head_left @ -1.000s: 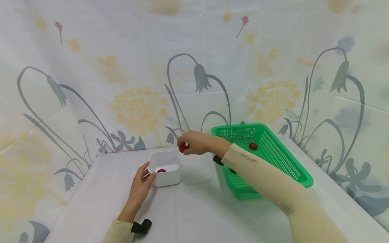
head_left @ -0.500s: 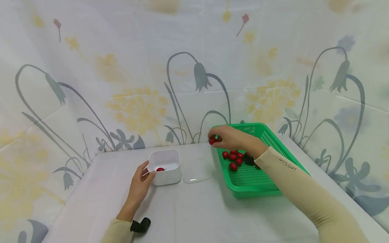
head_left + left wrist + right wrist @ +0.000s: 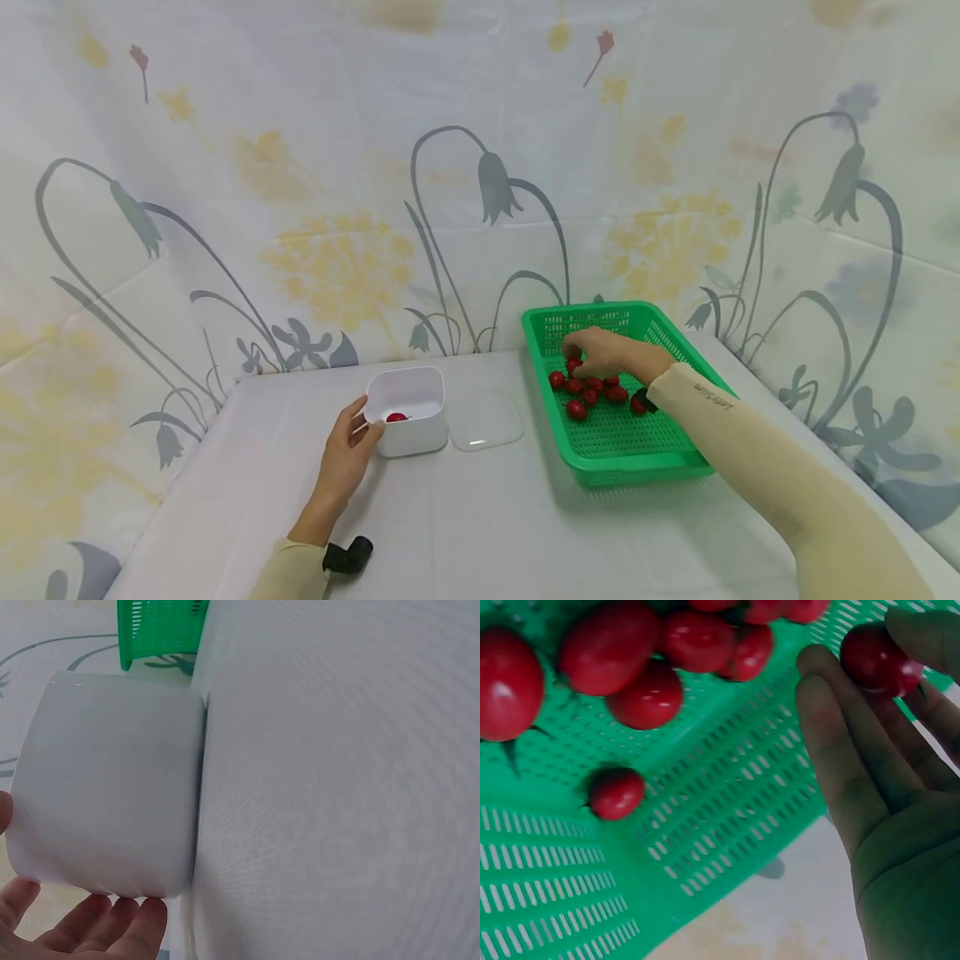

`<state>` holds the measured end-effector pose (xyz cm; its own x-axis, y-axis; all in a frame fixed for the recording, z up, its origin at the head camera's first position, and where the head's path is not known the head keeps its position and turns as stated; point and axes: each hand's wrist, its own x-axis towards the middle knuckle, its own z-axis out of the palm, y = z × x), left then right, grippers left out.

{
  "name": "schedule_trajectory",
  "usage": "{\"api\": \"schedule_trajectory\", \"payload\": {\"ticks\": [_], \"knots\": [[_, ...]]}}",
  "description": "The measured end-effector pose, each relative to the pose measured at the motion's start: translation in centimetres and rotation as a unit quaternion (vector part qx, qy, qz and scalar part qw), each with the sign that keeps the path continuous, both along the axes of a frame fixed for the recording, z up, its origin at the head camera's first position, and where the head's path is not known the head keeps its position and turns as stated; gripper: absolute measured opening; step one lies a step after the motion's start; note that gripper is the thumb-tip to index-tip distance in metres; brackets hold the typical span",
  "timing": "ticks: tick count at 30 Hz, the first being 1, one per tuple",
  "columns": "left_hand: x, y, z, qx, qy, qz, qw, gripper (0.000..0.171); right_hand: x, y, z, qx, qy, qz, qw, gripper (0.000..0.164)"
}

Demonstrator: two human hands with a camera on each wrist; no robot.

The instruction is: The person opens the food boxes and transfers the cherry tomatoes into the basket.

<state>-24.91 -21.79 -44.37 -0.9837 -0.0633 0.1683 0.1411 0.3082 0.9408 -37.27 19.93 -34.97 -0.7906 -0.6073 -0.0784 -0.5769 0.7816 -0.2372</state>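
Note:
In the head view, a white square box [image 3: 414, 439] stands on the table with a red cherry tomato [image 3: 396, 417] inside. The left hand [image 3: 347, 458] holds the box at its left front corner, thumb by the rim; the left wrist view shows the fingertips [image 3: 147, 919] against its wall. Over the far left part of a green slotted basket [image 3: 637, 465] is the right hand [image 3: 609, 353]. Between thumb and fingers it pinches a cherry tomato [image 3: 877, 661], seen in the right wrist view. Several more cherry tomatoes [image 3: 591, 397] lie on the basket floor below.
A clear flat lid [image 3: 486, 422] lies on the table between box and basket. Behind the table hangs a flower-printed cloth [image 3: 337, 167]. Each wrist wears a black camera mount, the left one [image 3: 348, 556] close to the tabletop [image 3: 465, 533].
The right hand has moved right with a tomato, from beside the white box, across the basket's left rim, to over the tomatoes inside. The left hand and box have stayed put.

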Motion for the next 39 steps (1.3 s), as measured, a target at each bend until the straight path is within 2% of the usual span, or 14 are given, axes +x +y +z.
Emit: {"api": "schedule_trajectory", "payload": {"ticks": [4, 9, 20, 27, 33, 39], "knots": [[0.0, 0.1, 0.0, -0.001, -0.002, 0.001, 1.0, 0.059, 0.0, 0.7, -1.1, 0.024, -0.029, -0.007, 0.999, 0.015], [-0.1, 0.0, 0.0, -0.003, 0.0, 0.006, 1.0, 0.058, 0.4, 1.4, -1.5, 0.03, -0.048, -0.012, 0.998, 0.015], [-0.2, 0.1, 0.0, -0.002, 0.0, 0.011, 0.9999, 0.058, 1.1, 2.6, -1.6, 0.032, -0.052, 0.0, 0.998, 0.017], [0.0, 0.0, -0.1, -0.001, 0.004, 0.01, 0.9999, 0.058, 1.2, 2.7, -1.1, 0.043, -0.035, 0.0, 0.998, 0.022], [-0.1, -0.1, -0.1, -0.002, -0.001, 0.007, 1.0, 0.057, 1.2, 2.6, -0.4, 0.029, -0.014, -0.001, 1.0, 0.027], [-0.2, -0.2, -0.1, -0.005, 0.0, 0.006, 1.0, 0.057, 1.3, 1.3, 1.7, -0.019, 0.015, 0.005, 1.0, 0.023]]}}
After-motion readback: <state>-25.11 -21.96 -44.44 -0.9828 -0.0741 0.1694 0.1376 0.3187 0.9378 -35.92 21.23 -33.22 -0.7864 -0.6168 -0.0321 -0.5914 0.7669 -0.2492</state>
